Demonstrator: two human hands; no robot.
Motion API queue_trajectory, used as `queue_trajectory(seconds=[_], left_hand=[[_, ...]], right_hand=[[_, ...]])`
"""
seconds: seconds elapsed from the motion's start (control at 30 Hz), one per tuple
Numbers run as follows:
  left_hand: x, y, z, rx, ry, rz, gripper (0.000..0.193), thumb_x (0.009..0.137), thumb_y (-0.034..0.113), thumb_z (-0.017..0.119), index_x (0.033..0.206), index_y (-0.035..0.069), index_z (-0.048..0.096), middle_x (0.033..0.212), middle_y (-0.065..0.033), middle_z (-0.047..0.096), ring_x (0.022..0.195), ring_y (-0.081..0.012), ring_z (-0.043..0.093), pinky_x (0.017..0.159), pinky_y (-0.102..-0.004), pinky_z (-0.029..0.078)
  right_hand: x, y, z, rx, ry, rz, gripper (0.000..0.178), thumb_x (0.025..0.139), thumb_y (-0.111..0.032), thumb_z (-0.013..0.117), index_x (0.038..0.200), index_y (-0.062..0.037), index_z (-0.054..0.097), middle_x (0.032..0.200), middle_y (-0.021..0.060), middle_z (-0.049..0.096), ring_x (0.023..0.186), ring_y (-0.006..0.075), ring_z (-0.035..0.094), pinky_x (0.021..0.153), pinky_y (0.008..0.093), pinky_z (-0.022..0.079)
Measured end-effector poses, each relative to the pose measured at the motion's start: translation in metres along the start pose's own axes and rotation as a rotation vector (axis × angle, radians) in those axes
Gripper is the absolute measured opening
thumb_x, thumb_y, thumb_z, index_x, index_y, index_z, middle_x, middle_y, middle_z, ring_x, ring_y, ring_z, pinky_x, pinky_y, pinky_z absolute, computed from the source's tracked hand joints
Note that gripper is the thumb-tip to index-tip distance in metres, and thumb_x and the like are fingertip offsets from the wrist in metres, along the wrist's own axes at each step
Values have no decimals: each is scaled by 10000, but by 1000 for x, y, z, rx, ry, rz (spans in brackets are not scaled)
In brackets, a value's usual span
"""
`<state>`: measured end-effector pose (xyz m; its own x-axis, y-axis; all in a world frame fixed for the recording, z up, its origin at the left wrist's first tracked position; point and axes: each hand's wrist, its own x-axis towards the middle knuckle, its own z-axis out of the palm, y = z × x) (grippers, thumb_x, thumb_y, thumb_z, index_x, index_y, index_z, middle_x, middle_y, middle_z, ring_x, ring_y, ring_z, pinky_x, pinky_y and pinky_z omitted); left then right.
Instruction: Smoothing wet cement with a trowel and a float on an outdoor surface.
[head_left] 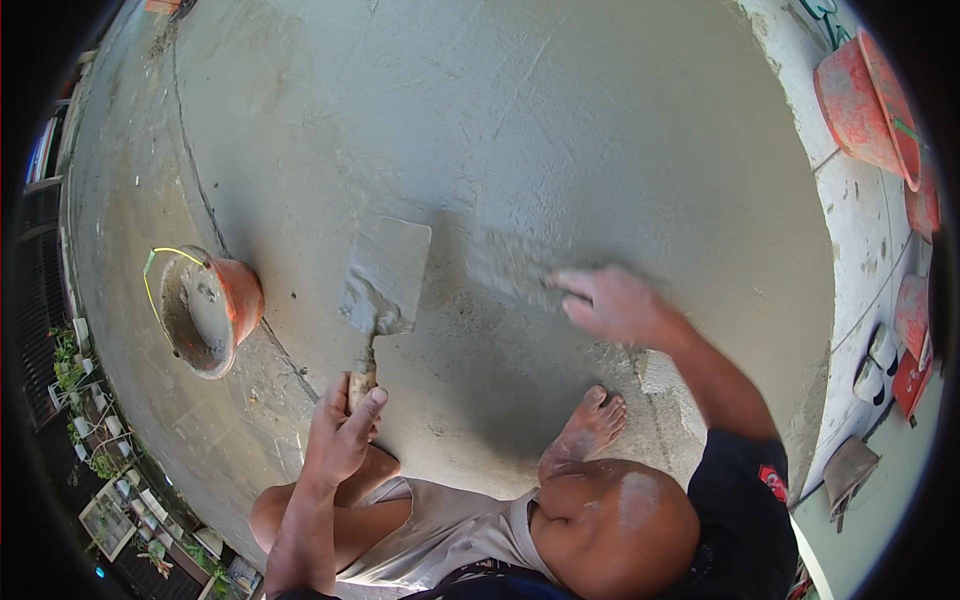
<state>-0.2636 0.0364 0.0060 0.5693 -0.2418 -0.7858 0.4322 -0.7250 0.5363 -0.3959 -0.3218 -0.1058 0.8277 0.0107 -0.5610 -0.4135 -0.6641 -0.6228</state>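
My left hand (340, 428) is closed round the wooden handle of a trowel (390, 265). Its flat, square-ended blade points away from me, with a lump of wet mortar near the handle end. To the right, my right hand (622, 305) grips a mortar-coated plastering float (512, 265), smeared by motion. The float lies over the wet grey cement floor (600, 130); whether it touches the surface is hard to tell. Over on the left stands an orange bucket (243, 300), tilted in view, with grey mortar inside and a yellow handle.
My bare foot (592, 430) rests by a rough, pale patch (672, 385) at the cement's near edge. Red tubs (858, 105) and a pair of shoes (875, 362) line the tiled strip on the right. Potted plants (100, 430) stand along the left rim.
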Motion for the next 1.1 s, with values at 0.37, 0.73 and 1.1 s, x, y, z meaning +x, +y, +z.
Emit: queue_trajectory(seconds=[0.37, 0.73, 1.1], left_hand=[[-8, -19, -30, -338, -129, -106, 181, 1016, 258, 607, 981, 93, 543, 731, 23, 534, 592, -47, 489, 517, -201, 403], [-43, -112, -40, -292, -160, -5, 192, 1024, 272, 593, 1043, 110, 493, 794, 20, 501, 638, -52, 477, 527, -210, 416], [-96, -146, -16, -273, -323, -39, 209, 1020, 245, 596, 993, 88, 460, 732, 16, 503, 578, -49, 469, 492, -212, 409]], right_hand=[[-66, 26, 7, 309, 813, 513, 495, 959, -286, 554, 1402, -67, 558, 1254, 167, 674, 1070, 266, 663, 955, 391, 503], [114, -168, 77, 478, 556, 616, 347, 999, -251, 427, 1323, -172, 520, 1070, 215, 686, 1016, 376, 676, 878, 518, 533], [-128, -33, 177, 931, 1307, 1086, 422, 952, -237, 572, 1356, -120, 612, 761, 116, 686, 583, 204, 637, 615, 359, 554]])
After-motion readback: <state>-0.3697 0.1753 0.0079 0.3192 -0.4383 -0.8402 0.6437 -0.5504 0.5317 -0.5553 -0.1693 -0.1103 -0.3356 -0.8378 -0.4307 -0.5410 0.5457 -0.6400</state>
